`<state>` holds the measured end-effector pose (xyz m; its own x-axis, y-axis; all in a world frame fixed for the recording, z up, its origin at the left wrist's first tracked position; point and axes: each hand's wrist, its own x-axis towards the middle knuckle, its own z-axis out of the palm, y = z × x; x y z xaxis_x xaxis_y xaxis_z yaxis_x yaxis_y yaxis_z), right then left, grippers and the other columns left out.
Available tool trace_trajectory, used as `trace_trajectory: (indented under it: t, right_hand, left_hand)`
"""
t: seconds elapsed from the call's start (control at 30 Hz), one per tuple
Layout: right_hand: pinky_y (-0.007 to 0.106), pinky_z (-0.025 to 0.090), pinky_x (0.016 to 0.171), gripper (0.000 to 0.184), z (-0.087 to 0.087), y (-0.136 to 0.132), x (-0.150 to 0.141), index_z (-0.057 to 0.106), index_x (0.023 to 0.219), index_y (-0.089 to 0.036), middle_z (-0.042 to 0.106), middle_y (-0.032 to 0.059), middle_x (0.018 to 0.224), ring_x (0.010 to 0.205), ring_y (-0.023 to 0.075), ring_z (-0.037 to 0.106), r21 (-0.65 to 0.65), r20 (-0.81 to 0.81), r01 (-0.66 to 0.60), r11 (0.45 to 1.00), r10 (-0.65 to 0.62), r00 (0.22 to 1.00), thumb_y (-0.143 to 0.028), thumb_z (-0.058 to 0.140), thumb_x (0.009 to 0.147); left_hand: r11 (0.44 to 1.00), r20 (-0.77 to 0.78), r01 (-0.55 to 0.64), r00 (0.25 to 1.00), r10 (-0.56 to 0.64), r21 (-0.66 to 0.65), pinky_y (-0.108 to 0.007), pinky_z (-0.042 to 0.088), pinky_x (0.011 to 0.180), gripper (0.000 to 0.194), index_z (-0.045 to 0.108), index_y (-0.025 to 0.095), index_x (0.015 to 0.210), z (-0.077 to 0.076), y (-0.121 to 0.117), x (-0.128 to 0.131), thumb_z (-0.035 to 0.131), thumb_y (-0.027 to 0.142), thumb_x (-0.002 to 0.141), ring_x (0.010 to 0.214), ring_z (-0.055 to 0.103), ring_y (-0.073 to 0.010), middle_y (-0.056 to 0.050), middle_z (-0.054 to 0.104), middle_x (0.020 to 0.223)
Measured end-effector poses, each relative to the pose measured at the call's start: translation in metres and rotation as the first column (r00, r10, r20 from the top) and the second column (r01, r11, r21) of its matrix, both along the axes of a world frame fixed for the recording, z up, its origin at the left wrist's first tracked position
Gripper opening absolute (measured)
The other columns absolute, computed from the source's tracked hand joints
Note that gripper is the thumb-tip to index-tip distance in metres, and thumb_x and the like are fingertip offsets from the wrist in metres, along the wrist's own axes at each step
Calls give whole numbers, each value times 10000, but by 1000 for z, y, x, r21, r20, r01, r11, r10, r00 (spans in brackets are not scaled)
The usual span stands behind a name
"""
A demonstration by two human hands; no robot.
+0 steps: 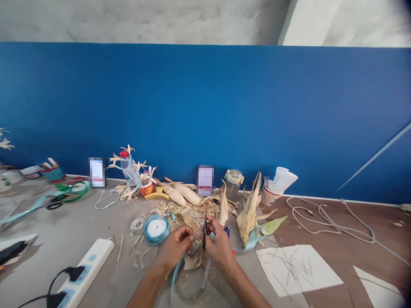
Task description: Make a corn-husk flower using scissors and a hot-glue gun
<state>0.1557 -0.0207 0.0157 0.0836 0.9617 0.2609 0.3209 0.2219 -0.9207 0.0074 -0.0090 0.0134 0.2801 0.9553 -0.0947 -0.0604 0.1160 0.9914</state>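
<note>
My right hand [218, 241] is closed round a pair of scissors [204, 234] with dark handles, the blades pointing up and away from me. Close beside it, my left hand [176, 246] is pinched shut; what lies between its fingertips is too small to make out. A light blue ribbon [174, 278] hangs down below the left hand. Under both hands is a brownish ring [180, 287] with dry husk [193, 261] at its top. Left of the hands lie a spool of blue ribbon [157, 229] and a roll of clear tape [137, 225].
Corn husks [183, 193] and scraps cover the back middle. A clear jar [234, 182], a husk bundle [249, 218] and a paper cup [271, 196] stand rightward. Thin wires lie on white paper [276, 278]. A power strip [85, 273] sits front left, cables [334, 218] right.
</note>
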Motion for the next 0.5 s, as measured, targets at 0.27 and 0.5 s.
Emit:
trace_trajectory:
  t: [0.27, 0.5]
  right_hand:
    - [373, 364, 860, 381, 1, -18, -14, 590, 1057, -174, 644, 82, 979, 926, 248, 549, -50, 235, -83, 995, 92, 968, -211, 575, 678]
    - [356, 315, 785, 356, 6, -31, -28, 593, 1014, -203, 629, 42, 813, 784, 213, 529, -37, 402, -126, 991, 131, 906, -138, 525, 671]
  left_hand:
    - [948, 527, -252, 788, 317, -194, -208, 418, 572, 196, 569, 164, 687, 2, 8, -8, 737, 251, 635, 482, 448, -52, 53, 540, 609]
    - [941, 601, -247, 724, 339, -233, -183, 423, 531, 160, 579, 159, 685, 0, 8, -7, 730, 200, 650, 464, 467, -57, 51, 533, 537]
